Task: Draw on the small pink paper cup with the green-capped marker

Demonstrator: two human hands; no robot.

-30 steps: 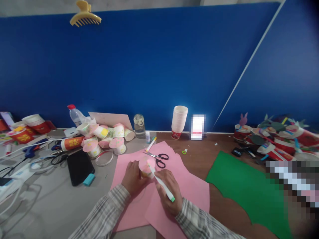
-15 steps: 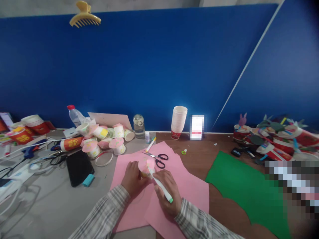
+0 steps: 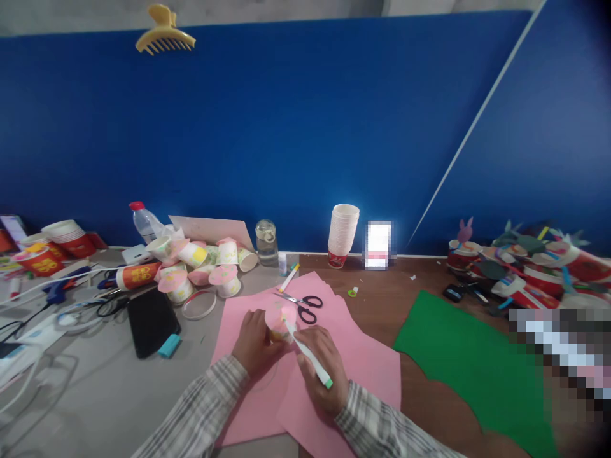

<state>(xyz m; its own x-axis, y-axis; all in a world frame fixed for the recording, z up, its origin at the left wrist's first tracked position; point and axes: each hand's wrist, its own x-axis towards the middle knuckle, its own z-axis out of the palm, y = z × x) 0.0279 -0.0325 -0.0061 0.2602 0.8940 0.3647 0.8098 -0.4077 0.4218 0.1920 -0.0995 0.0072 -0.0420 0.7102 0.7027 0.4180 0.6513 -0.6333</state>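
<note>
"Pink-topped, patterned paper cup (image 3: 282, 312) — did anything shift?"

"Barely: over pink paper sheets (image 3: 367, 362), the left hand (image 3: 254, 340) kept its fingers clamped on it, the right hand (image 3: 325, 366) gripped a white, green-ended marker (image 3: 312, 360) — decorating probably continued."

The left hand (image 3: 254, 343) hides one side of the pink-topped cup (image 3: 280, 310); the tip of the marker (image 3: 314, 361) is too small to make out. Toward the near edge of the desk (image 3: 109, 388), the frame cuts off both sleeves (image 3: 207, 401), the pink paper (image 3: 377, 375) and the green sheet (image 3: 472, 362). Pixel blocks mask an upright thing (image 3: 379, 245) at the far edge and a long thing (image 3: 563, 350) at the right.
</note>
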